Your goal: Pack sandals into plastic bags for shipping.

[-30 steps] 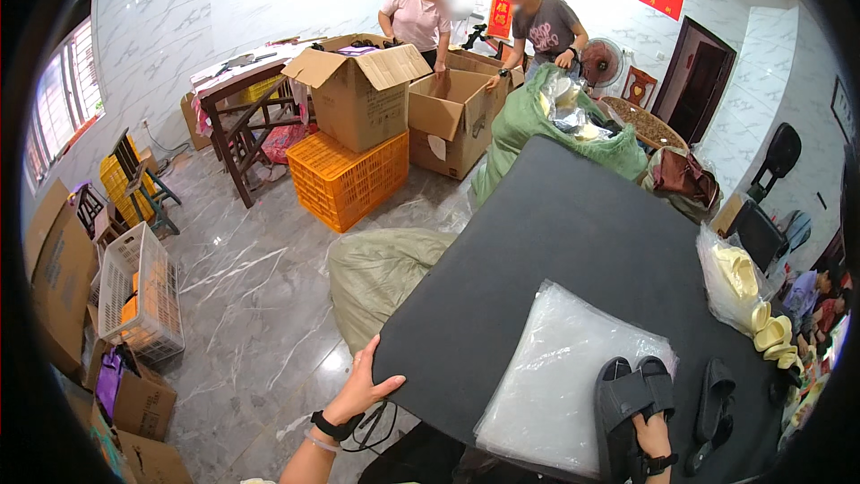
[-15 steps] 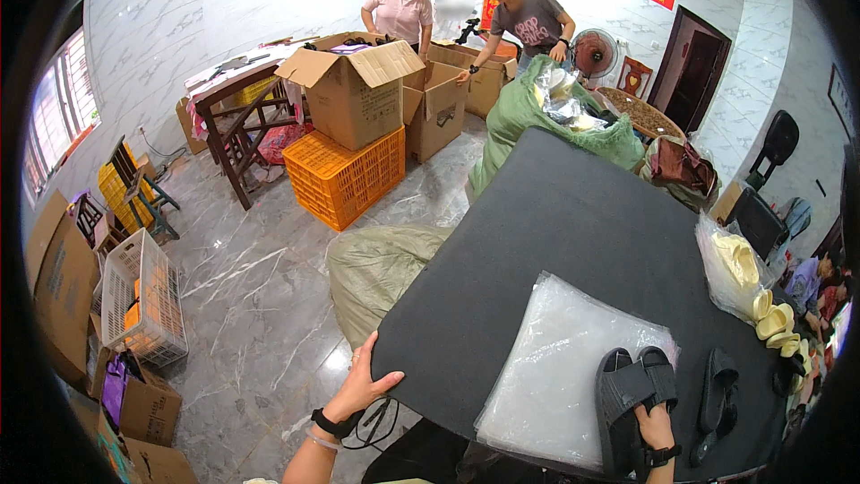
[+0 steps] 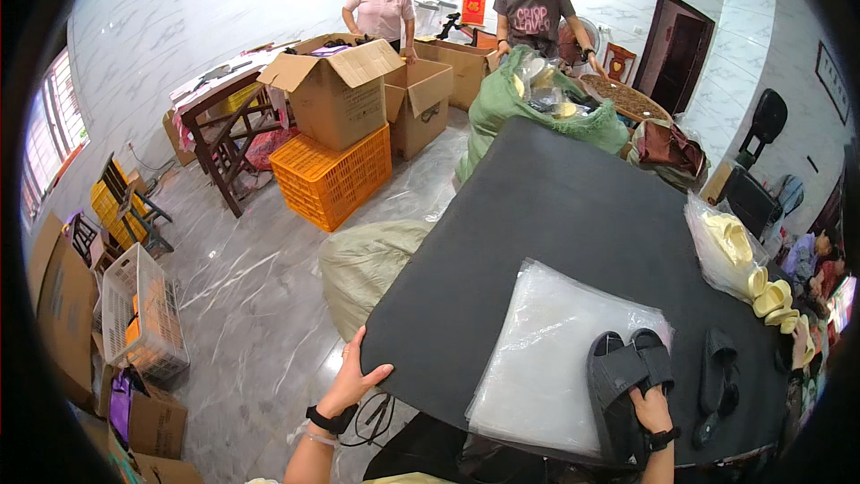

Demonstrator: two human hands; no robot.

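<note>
My left hand [image 3: 351, 381] rests on the left corner of the black-topped table [image 3: 528, 188], thumb and fingers spread along the edge, holding nothing. My right hand [image 3: 650, 410] grips a pair of black slide sandals [image 3: 618, 385], its fingers reaching in under the strap of the right-hand one. The pair lies over the right part of a stack of clear plastic bags [image 3: 546, 354]. Just right of that hand, another black pair of sandals [image 3: 714, 376] sits on the tabletop.
Pale yellow slippers [image 3: 772, 300] and a bagged yellow pair [image 3: 727, 242] line the right edge, where another person's hand [image 3: 799, 341] reaches in. A stuffed green sack [image 3: 493, 108] stands at the far end. Two people stand behind boxes, near an orange crate [image 3: 331, 175].
The far person in the dark shirt has straightened and moved both hands to the green sack. Another person's hand has appeared by the yellow slippers. My hands have barely moved; the view shifted slightly.
</note>
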